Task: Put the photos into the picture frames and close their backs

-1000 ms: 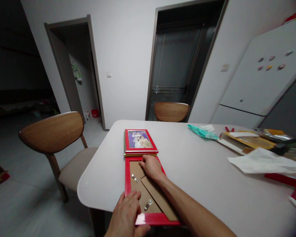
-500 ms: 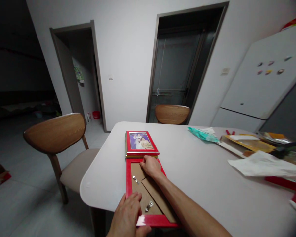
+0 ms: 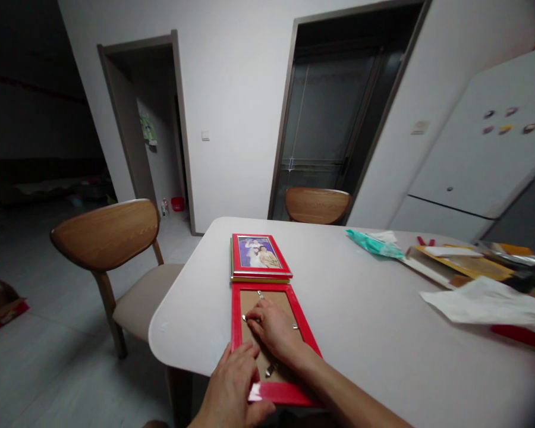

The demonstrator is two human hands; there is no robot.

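Note:
A red picture frame (image 3: 238, 300) lies face down on the white table, its brown backing board (image 3: 274, 295) showing. My left hand (image 3: 232, 380) grips the frame's near left corner, thumb on the near edge and fingers over the left rail. Above the backing, my right hand (image 3: 271, 327) has its fingers curled together at the small metal clip (image 3: 244, 318) on the left side. More metal clips show at the top, right and bottom of the backing. My right forearm covers part of the board. Just beyond it lies a stack topped by a red framed photo (image 3: 259, 254).
Wooden chairs stand at the left (image 3: 111, 238) and far side (image 3: 317, 205) of the table (image 3: 361, 333). To the right are a teal wrapper (image 3: 374, 244), white paper (image 3: 481, 300) and opened yellow packaging (image 3: 466, 261). A white fridge (image 3: 477, 160) stands behind.
My right hand has moved from the backing's top edge towards me, to the left clip. The top and right clips now show. My left hand stays on the frame corner.

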